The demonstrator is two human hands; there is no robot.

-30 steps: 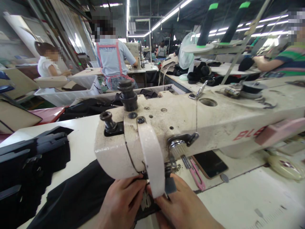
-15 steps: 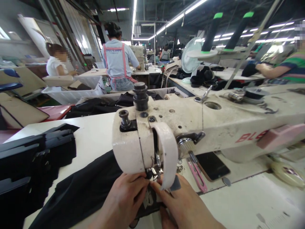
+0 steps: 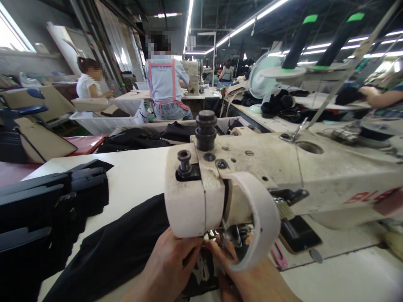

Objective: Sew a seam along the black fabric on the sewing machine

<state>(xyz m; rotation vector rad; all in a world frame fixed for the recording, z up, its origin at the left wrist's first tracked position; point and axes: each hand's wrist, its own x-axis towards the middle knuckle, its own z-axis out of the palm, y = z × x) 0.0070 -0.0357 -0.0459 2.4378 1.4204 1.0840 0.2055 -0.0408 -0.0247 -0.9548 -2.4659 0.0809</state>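
A cream-coloured sewing machine (image 3: pixel 189 205) stands before me, its head over a piece of black cloth (image 3: pixel 126 239). The cloth trails off to the lower left across the white table. My left hand (image 3: pixel 173 260) is closed on the cloth close under the machine head, fingers bent. Opposite it, my right hand (image 3: pixel 242 268) pinches the cloth with the thumb pointing toward the left fingertips. A white curved guard (image 3: pixel 267 226) hides part of the right fingers. Bright metal parts around the needle (image 3: pixel 215 235) show just beyond the fingertips; the needle itself I cannot make out.
Dark fabric pieces (image 3: pixel 85 184) lie stacked at the left. Right of the machine head are a phone (image 3: pixel 299 233), pink thread snips (image 3: pixel 278 256) and a round disc (image 3: pixel 316 256). Ahead, a person (image 3: pixel 163 84) in an apron sits near a white crate (image 3: pixel 107 121); other people work farther off.
My view has shifted, so the machine appears farther right and larger. Both hands stay at the needle area on the black cloth. The guard covers more of the right hand.
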